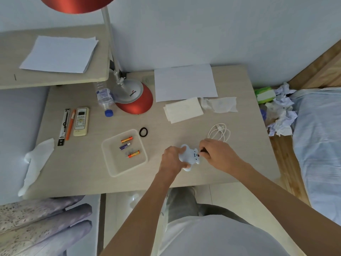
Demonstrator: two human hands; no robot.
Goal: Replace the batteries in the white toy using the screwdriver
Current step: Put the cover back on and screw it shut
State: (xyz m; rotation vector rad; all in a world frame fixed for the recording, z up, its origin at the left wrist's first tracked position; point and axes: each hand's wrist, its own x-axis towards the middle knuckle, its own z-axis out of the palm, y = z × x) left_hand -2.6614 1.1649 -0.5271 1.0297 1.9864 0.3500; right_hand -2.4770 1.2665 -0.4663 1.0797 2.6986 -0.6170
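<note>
Apparently mid-task: left hand (172, 157) steadying toy (189, 157) on desk (239, 163), right hand (215, 154) pinching dark screwdriver (203, 150) at its compartment. Three batteries (129, 145) waiting in tray (114, 169); swapped or not, cannot tell.

The light is soft, a bit dim and bluish, and it spreads evenly, so the shadows under things on the table (184, 126) are faint. The red lamp (134, 102) shows a small shine on its shade and base. The wide lens bends straight lines near the edges, and the whole picture looks a little blurry and smeared.
</note>
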